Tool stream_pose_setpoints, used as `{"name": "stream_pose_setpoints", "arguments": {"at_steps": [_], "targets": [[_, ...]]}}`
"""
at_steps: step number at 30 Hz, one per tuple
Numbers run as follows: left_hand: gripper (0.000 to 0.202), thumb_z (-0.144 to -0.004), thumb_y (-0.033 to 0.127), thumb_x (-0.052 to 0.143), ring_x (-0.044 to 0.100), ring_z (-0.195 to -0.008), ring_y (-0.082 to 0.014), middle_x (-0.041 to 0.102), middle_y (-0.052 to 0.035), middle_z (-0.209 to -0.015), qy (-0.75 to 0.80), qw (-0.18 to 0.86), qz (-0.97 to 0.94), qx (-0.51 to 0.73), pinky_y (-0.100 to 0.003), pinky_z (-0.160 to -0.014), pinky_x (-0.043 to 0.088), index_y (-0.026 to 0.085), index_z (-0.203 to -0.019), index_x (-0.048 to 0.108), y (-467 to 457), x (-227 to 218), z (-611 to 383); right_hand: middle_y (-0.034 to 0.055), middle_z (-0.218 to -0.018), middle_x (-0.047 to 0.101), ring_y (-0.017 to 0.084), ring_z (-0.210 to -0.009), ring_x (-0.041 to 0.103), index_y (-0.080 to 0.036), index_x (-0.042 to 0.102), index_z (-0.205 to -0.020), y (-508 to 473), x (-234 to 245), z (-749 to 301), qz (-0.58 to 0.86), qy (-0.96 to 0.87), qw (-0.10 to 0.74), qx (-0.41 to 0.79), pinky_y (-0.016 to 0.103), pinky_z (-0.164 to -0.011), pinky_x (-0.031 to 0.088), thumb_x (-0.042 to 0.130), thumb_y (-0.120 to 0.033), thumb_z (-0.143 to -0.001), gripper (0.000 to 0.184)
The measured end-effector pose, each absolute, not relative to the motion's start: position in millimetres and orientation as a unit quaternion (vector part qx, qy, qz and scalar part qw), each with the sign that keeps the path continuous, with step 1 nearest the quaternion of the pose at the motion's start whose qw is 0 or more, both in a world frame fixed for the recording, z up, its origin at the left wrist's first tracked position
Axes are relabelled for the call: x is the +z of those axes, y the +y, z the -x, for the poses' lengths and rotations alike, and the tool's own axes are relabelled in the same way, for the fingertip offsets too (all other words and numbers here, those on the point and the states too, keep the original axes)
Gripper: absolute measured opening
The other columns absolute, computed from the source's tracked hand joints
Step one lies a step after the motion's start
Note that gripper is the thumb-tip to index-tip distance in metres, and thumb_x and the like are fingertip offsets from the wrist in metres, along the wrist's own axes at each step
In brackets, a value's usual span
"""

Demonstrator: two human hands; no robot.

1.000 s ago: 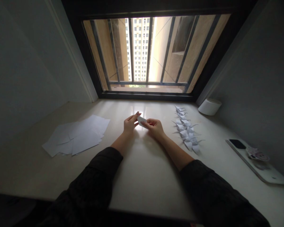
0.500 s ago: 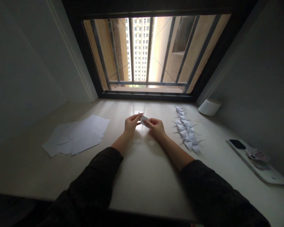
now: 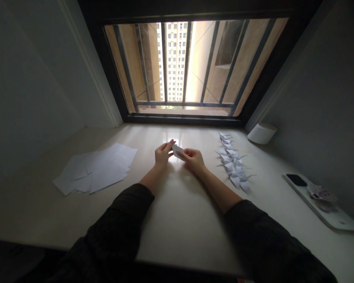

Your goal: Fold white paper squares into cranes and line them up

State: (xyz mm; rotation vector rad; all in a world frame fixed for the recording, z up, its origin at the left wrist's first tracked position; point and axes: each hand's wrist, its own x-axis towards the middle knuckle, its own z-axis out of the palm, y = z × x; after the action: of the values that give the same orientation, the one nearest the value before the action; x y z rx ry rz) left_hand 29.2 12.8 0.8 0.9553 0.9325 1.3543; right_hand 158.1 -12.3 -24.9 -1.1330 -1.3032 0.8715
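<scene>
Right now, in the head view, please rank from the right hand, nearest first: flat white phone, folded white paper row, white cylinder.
1. Folded white paper row: just right.
2. White cylinder: right, farther back.
3. Flat white phone: far right.

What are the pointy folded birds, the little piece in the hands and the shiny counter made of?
Folded cranes: almost surely paper, matte white, with crisp folds and thin points.
Small piece: probably paper too; it's flat, white and dull.
Counter: maybe polished stone, or something made to look like it; it's smooth, pale and reflects light.
</scene>
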Motion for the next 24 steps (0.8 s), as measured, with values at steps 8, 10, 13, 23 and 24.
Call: {"name": "stream_pose_setpoints", "arguments": {"at_steps": [8, 10, 13, 23, 24], "targets": [[0.039, -0.057, 0.047, 0.075, 0.059, -0.073, -0.0164, 0.067, -0.0066, -0.076, 0.411, 0.564, -0.540, 0.470, -0.028, -0.067, 0.044, 0.014, -0.077, 0.072, 13.3, -1.2, -27.4, -0.0007, -0.052, 0.053, 0.010, -0.050, 0.043, -0.015, 0.063, -0.057, -13.2, -25.6, -160.8, 0.498, -0.553, 0.571, 0.347, 0.024, -0.048, 0.030, 0.062, -0.059, -0.068, 0.045], [0.037, -0.057, 0.047, 0.075, 0.058, -0.071, -0.0162, 0.067, -0.0065, -0.074, 0.413, 0.554, -0.544, 0.476, -0.028, -0.067, 0.043, 0.014, -0.074, 0.072, 13.9, -2.7, -26.4, 0.0007, -0.056, 0.058, 0.011, -0.052, 0.047, -0.015, 0.066, -0.060, -12.6, -25.9, -160.8, 0.496, -0.563, 0.563, 0.346, 0.024, -0.049, 0.033, 0.061, -0.060, -0.068, 0.045], [0.036, -0.059, 0.047, 0.074, 0.059, -0.072, -0.0164, 0.068, -0.0069, -0.075, 0.409, 0.557, -0.534, 0.487, -0.028, -0.069, 0.043, 0.015, -0.075, 0.072, 15.8, -4.7, -25.1, 0.0018, -0.060, 0.063, 0.013, -0.054, 0.051, -0.016, 0.068, -0.065, -12.2, -24.8, -160.8, 0.486, -0.561, 0.566, 0.358, 0.025, -0.052, 0.036, 0.063, -0.058, -0.067, 0.043], [0.044, -0.063, 0.054, 0.068, 0.061, -0.079, -0.0193, 0.069, -0.0097, -0.086, 0.421, 0.564, -0.496, 0.508, -0.030, -0.070, 0.045, 0.016, -0.085, 0.073, 16.1, -5.6, -26.9, 0.0004, -0.057, 0.059, 0.011, -0.052, 0.047, -0.014, 0.068, -0.065, -13.6, -21.6, -158.7, 0.471, -0.546, 0.574, 0.388, 0.024, -0.052, 0.035, 0.068, -0.052, -0.064, 0.038], [0.044, -0.063, 0.054, 0.068, 0.061, -0.078, -0.0190, 0.069, -0.0094, -0.086, 0.426, 0.560, -0.492, 0.512, -0.030, -0.070, 0.045, 0.016, -0.086, 0.073, 15.6, -5.8, -27.5, 0.0000, -0.056, 0.058, 0.010, -0.052, 0.046, -0.014, 0.068, -0.064, -13.7, -21.5, -158.7, 0.471, -0.546, 0.573, 0.388, 0.024, -0.052, 0.035, 0.068, -0.052, -0.064, 0.038]]}}
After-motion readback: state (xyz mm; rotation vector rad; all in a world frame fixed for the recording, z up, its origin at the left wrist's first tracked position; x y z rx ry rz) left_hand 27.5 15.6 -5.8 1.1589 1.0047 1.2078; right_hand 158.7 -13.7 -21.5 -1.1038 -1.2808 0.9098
